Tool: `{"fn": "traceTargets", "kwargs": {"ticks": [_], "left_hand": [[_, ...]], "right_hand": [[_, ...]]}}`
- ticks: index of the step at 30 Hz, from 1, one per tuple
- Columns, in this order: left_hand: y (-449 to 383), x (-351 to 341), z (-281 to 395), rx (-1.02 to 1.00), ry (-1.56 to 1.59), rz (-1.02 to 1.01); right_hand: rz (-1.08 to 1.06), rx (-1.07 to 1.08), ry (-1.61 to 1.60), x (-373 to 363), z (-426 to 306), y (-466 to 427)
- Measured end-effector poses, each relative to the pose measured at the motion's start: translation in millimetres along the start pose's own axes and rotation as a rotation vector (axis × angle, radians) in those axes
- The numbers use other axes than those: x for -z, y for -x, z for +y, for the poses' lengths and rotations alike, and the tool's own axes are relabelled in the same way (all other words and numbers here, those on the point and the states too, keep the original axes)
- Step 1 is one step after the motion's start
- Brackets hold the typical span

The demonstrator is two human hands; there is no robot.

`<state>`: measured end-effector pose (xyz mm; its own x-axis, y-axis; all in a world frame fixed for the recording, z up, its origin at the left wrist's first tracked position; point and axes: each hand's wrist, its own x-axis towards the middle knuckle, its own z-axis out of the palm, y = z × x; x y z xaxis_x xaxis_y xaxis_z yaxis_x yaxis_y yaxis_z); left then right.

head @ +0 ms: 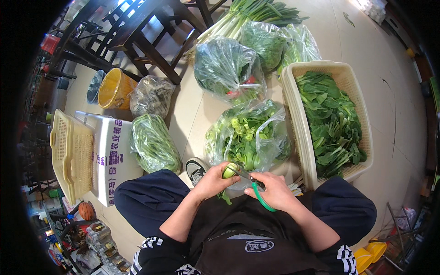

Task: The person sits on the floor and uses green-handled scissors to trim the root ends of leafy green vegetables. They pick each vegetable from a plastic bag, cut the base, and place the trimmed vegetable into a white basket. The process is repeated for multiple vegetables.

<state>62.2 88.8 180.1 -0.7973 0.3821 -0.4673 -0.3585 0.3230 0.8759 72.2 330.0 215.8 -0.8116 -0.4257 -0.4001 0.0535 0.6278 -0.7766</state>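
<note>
My left hand [213, 181] grips a leafy green [230, 170] by its pale stem end, and its leaves hang below the palm. In my right hand [273, 189] is a pair of scissors [262, 198] with green handles. Their blades point left and reach the cut end of the stem; whether they touch it is hard to tell. Just beyond both hands an open clear plastic bag [275, 137] holds more greens [248, 134] with pale stem bases. To the right stands a cream plastic basket [364, 137] with loose green leaves [330, 117] inside.
Tied bags of vegetables [225, 65] and a bundle of scallions [254, 13] lie farther off. At the left are a bag of long green beans [156, 144], a white foam box [118, 185] bearing writing, cream baskets [70, 158] and a yellow bin [115, 89]. A dark wooden stool [151, 48] stands behind.
</note>
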Motion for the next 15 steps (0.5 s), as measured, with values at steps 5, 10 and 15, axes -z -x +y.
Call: {"fn": "traceTargets", "kwargs": {"ticks": [5, 10, 15], "left_hand": [[-0.1, 1.8, -1.5, 0.110, 0.267, -0.129], [-1.4, 10.6, 2.5, 0.223, 0.457, -0.287], [-5.5, 16.6, 2.6, 0.273, 0.529, -0.346]], "right_hand": [[-0.083, -0.008, 0.030, 4.7, -5.3, -2.3], [-0.112, 0.035, -0.006, 5.6, 0.6, -4.3], [-0.152, -0.034, -0.130, 13.0, -11.0, -7.4]]}}
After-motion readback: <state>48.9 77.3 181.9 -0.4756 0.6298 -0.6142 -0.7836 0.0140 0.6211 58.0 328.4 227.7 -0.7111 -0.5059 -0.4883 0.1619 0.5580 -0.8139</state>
